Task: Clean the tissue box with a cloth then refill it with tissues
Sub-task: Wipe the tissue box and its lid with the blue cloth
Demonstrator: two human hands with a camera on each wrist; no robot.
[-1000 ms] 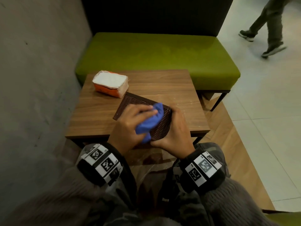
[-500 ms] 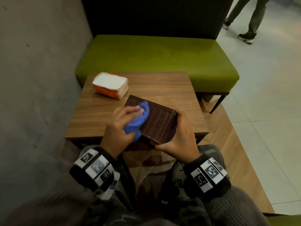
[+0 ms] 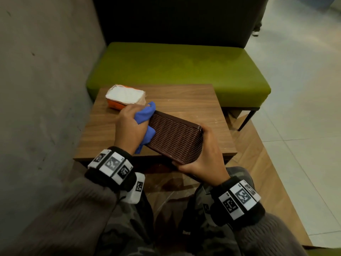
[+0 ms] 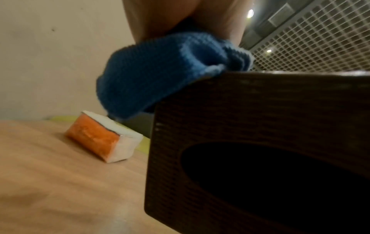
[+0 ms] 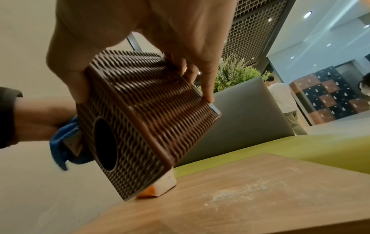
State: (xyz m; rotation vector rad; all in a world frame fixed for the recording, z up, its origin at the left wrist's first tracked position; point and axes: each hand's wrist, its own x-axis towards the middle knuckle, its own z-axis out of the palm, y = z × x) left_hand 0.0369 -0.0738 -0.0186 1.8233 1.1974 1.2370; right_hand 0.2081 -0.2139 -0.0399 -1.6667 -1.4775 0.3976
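The dark brown woven tissue box (image 3: 175,137) is tilted above the near edge of the wooden table (image 3: 184,100). My right hand (image 3: 204,156) grips its near right end, thumb on one side and fingers on the other (image 5: 206,88). My left hand (image 3: 131,124) holds a bunched blue cloth (image 3: 145,115) against the box's far left end (image 4: 200,82). The oval opening (image 5: 106,144) faces down toward me. An orange and white tissue pack (image 3: 125,96) lies on the table's far left corner, just beyond the left hand.
A green bench seat (image 3: 177,71) with a dark back stands behind the table. A grey wall (image 3: 46,89) runs close on the left. White dust marks (image 5: 240,193) lie on the tabletop at right. Tiled floor (image 3: 304,89) lies to the right, with people standing far off (image 5: 284,101).
My left hand has slid the blue cloth along the box from its near right part to its far left end. The right hand kept its grip on the box.
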